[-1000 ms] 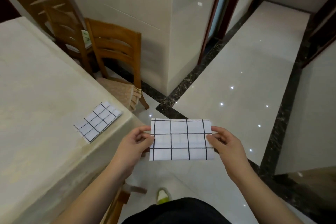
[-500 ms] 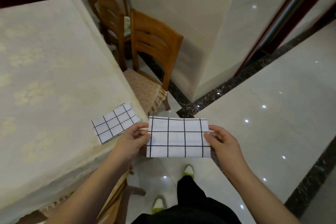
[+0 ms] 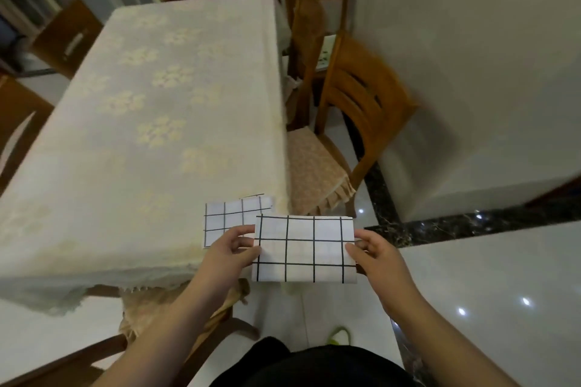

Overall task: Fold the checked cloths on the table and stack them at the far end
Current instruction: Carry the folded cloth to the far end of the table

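I hold a folded white cloth with a black grid [image 3: 303,248] in the air, just off the table's near right corner. My left hand [image 3: 231,253] pinches its left edge and my right hand [image 3: 375,256] pinches its right edge. A second folded checked cloth [image 3: 229,217] lies flat on the table [image 3: 157,104] at that near right corner, partly hidden behind my left hand and the held cloth. The table wears a cream tablecloth with a pale flower pattern.
A wooden chair with a cushioned seat [image 3: 355,122] stands at the table's right side, another chair [image 3: 311,19] behind it. More chairs sit at the left edge [image 3: 19,122] and under the near edge [image 3: 176,317]. Glossy tiled floor lies to the right.
The view has swung left, so the whole table is now ahead. The held cloth, still gripped by both hands, has come closer to the folded cloth on the table corner.
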Tool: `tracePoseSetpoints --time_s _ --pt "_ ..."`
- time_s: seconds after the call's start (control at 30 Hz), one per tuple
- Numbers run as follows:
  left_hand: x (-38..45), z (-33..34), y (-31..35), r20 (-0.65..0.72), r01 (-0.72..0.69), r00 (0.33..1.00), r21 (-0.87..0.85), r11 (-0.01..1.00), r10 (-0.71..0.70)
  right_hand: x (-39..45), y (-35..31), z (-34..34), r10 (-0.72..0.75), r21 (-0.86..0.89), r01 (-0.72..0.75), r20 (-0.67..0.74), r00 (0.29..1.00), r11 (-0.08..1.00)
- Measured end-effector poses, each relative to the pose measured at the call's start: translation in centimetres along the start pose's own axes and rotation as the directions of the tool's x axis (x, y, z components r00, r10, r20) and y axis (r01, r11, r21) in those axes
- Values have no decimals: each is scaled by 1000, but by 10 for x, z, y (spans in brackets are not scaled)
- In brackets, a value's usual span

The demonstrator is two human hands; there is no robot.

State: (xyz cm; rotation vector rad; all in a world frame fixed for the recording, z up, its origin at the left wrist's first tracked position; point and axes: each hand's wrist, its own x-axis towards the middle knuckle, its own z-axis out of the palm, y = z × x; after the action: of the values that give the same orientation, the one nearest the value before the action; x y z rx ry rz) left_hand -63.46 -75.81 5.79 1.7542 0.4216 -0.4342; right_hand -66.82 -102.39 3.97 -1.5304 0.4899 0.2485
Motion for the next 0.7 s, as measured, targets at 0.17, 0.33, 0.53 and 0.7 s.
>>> tracePoseSetpoints --time_s 0.17,0.33,0.53,0.7 --pt "2 -9 -8 -147 52 987 -122 991 -69 29 -11 20 5 -45 0 116 993 999" --pt "14 -29 -13 -220 51 972 -148 988 -84 53 -18 45 4 -74 11 201 980 997" --pt "51 -59 -30 -285 56 957 -18 998 -59 86 -9 84 21 -113 5 226 974 994" --pt "88 -85 -46 -318 64 948 134 989 -18 119 13 121 40 -238 3 177 983 971"
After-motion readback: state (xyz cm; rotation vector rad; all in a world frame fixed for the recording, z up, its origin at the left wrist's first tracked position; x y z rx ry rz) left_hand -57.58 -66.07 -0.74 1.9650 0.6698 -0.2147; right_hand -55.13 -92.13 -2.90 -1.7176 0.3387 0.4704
